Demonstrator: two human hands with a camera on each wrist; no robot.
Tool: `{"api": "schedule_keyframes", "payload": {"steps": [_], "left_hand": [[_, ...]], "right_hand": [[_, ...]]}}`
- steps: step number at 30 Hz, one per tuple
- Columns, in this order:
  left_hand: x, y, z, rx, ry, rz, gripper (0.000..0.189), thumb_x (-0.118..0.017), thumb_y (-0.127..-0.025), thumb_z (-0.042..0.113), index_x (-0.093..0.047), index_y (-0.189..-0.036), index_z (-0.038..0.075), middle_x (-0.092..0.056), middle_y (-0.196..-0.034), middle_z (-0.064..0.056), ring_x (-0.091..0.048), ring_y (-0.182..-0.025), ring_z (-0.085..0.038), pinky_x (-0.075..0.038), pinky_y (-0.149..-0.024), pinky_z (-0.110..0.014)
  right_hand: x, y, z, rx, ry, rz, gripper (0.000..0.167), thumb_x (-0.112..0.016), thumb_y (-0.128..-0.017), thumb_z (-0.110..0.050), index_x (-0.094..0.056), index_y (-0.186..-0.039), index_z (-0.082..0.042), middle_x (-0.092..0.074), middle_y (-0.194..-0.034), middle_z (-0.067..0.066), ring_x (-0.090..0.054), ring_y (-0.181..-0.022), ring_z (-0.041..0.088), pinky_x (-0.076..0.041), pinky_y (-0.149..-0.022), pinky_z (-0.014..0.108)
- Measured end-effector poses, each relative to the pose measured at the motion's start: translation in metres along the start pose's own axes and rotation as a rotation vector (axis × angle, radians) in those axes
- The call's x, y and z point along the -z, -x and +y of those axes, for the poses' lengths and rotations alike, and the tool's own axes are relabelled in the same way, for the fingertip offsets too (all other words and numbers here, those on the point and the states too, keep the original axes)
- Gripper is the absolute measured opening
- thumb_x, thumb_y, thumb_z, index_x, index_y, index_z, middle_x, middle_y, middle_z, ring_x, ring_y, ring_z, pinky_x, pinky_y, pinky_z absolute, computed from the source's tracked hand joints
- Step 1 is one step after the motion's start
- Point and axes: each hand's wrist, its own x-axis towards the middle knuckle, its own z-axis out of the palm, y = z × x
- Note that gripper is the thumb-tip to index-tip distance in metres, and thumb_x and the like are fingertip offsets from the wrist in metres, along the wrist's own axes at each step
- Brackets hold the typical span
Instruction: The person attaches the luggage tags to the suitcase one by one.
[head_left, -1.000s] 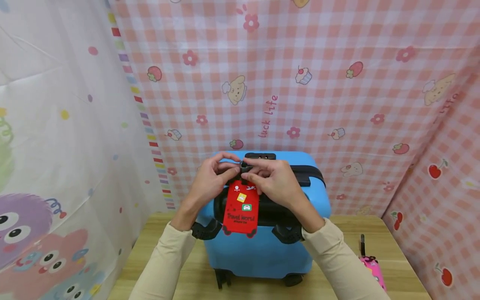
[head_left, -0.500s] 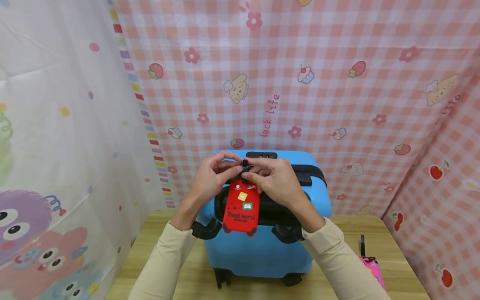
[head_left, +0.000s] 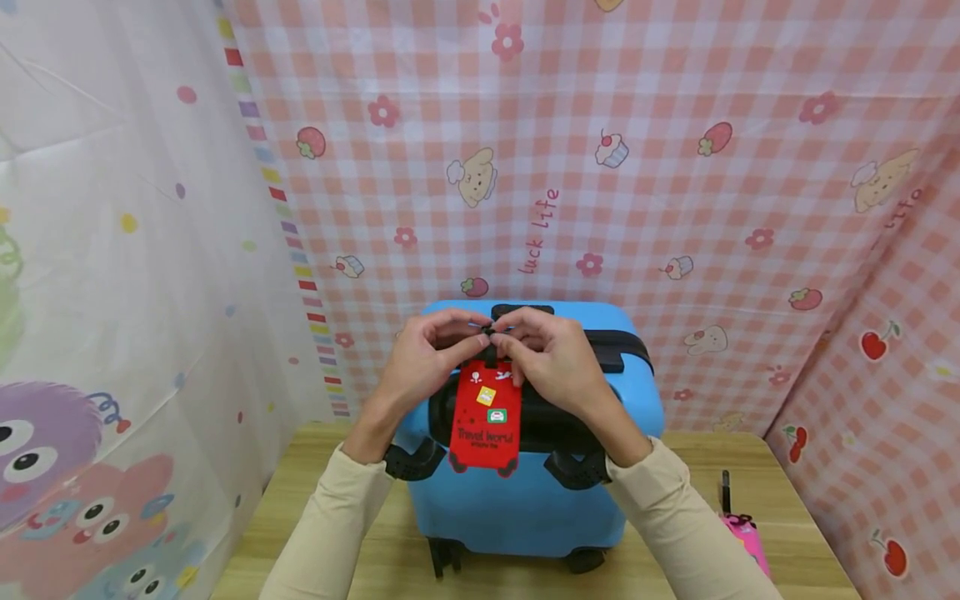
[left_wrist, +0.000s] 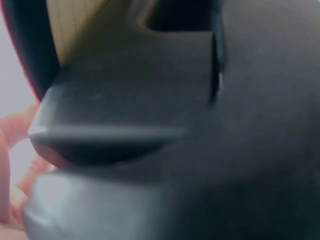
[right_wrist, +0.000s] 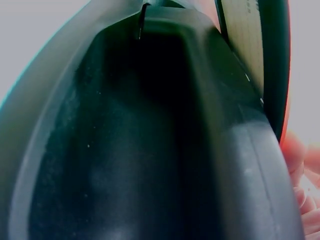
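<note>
A red suitcase-shaped luggage tag hangs upright by its black strap in front of the blue suitcase. My left hand pinches the strap from the left with thumb and fingers. From the other side my right hand pinches it too, and the fingertips of both hands nearly meet. The strap's ends are mostly hidden behind the fingers. Behind the tag lies the suitcase's black front part. Both wrist views are mostly filled by blurred black plastic, with some fingers at the edge.
The suitcase stands on a wooden table. A pink luggage tag with a black strap lies on the table to the right. Checked cloth hangs behind, and a white printed cloth hangs at left.
My right hand's fingers have risen and moved in towards the left fingertips, covering more of the strap. The red tag has shifted slightly down and right.
</note>
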Motion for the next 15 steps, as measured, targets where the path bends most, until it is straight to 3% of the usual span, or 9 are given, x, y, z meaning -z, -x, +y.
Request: {"api": "schedule_keyframes", "payload": {"steps": [9,15], "left_hand": [[-0.0022,0.001,0.0002,-0.009,-0.046,0.018,0.02,-0.07,-0.092,0.012,-0.073,-0.111,0.008,-0.075,-0.103,-0.007,-0.071,-0.091,-0.019,-0.057,-0.082,-0.033],[-0.0023,0.0016,0.0005,-0.009,-0.05,0.022,0.022,-0.071,-0.091,0.012,-0.075,-0.112,0.008,-0.075,-0.105,-0.007,-0.071,-0.091,-0.018,-0.058,-0.081,-0.033]], "right_hand": [[-0.0005,0.0003,0.0004,0.01,-0.025,0.007,0.011,-0.065,-0.096,-0.008,-0.067,-0.105,-0.002,-0.067,-0.077,0.007,-0.055,-0.05,0.018,-0.051,-0.056,0.029],[-0.0001,0.0011,0.0,-0.005,-0.056,0.013,0.01,-0.064,-0.096,-0.01,-0.068,-0.104,-0.006,-0.059,-0.072,0.006,-0.054,-0.052,0.02,-0.045,-0.052,0.029]]}}
